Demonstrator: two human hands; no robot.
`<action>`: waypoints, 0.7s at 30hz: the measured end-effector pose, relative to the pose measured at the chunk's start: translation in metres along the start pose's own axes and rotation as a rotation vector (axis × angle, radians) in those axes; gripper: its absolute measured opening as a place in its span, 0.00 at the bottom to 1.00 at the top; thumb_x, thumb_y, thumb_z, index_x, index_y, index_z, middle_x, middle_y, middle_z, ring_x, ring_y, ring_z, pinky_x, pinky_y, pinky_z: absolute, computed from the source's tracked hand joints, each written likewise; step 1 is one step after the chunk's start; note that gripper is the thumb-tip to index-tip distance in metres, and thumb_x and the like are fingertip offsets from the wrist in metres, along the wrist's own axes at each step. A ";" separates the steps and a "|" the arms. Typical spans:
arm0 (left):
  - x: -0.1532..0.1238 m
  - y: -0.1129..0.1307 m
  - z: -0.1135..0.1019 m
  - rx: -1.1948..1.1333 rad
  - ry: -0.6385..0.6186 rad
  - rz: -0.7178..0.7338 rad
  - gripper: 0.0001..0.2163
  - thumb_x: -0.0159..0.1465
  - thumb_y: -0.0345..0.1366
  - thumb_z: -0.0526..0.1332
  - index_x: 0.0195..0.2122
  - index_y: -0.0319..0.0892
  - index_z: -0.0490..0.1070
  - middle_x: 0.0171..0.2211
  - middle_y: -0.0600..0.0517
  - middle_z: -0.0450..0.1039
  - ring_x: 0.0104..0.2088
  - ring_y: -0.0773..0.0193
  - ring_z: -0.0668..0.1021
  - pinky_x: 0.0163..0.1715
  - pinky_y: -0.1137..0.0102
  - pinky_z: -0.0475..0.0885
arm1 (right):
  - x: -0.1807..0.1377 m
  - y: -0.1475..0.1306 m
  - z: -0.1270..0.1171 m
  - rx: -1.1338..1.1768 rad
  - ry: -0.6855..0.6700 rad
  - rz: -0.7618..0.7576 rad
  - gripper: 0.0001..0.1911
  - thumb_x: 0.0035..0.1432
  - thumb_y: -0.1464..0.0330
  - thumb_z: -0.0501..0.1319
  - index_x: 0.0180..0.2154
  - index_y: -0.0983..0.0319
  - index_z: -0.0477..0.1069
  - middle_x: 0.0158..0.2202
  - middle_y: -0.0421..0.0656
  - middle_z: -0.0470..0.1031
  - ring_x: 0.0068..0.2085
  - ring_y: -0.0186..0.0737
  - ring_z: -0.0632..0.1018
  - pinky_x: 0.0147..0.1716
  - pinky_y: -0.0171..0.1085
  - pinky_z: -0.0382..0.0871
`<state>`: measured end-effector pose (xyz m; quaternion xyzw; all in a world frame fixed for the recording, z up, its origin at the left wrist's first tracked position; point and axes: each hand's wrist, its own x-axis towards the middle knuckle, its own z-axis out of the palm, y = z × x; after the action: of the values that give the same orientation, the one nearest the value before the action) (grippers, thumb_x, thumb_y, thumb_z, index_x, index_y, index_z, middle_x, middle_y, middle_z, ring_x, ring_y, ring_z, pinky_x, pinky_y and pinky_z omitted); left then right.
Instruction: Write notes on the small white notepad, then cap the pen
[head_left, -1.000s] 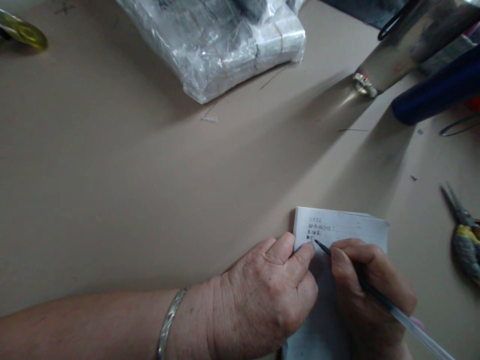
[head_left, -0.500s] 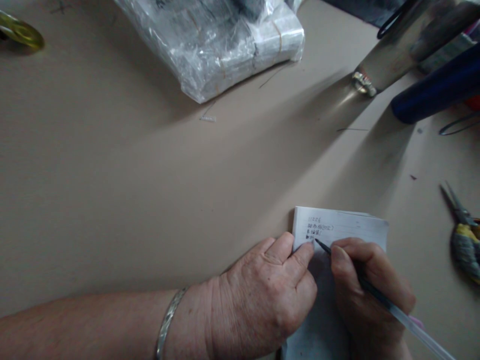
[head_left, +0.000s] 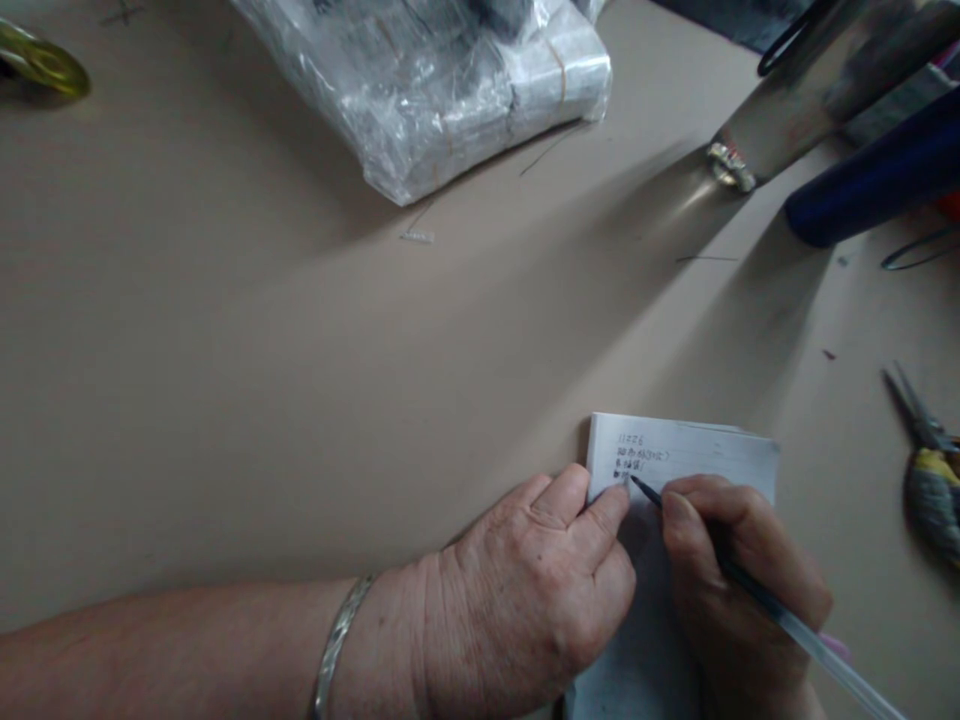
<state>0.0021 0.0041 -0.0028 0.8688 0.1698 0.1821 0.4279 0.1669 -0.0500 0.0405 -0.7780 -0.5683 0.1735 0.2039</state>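
Note:
A small white notepad [head_left: 682,437] lies near the table's front edge, with several lines of handwriting at its top left. My left hand [head_left: 540,575] rests over the pad's left side, its fingers curled and closed against it; a silver bracelet [head_left: 339,640] circles that wrist. Between the thumb and fingers of my right hand [head_left: 739,580] is a pen [head_left: 814,645] with a clear barrel, slanting down to the left. Its dark tip meets the paper at the end of the lowest written line. Both hands cover much of the lower page.
Clear plastic packaging around banded bundles [head_left: 480,100] lies at the back. At the upper right are a shiny metallic cylinder [head_left: 802,100] and a dark blue cylinder [head_left: 862,180]. Pliers with yellow-and-dark handles [head_left: 930,470] lie at right. A yellow translucent object [head_left: 45,65] shows at upper left.

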 end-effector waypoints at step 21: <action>-0.001 0.000 -0.002 -0.006 -0.013 0.001 0.04 0.62 0.29 0.54 0.34 0.36 0.68 0.50 0.37 0.67 0.40 0.53 0.68 0.34 0.62 0.70 | -0.003 0.000 -0.002 -0.005 -0.011 0.056 0.07 0.56 0.72 0.60 0.26 0.62 0.66 0.28 0.38 0.72 0.27 0.30 0.73 0.29 0.31 0.65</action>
<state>0.0007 0.0051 -0.0017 0.8688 0.1660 0.1771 0.4315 0.1671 -0.0533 0.0425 -0.7930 -0.5480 0.1822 0.1939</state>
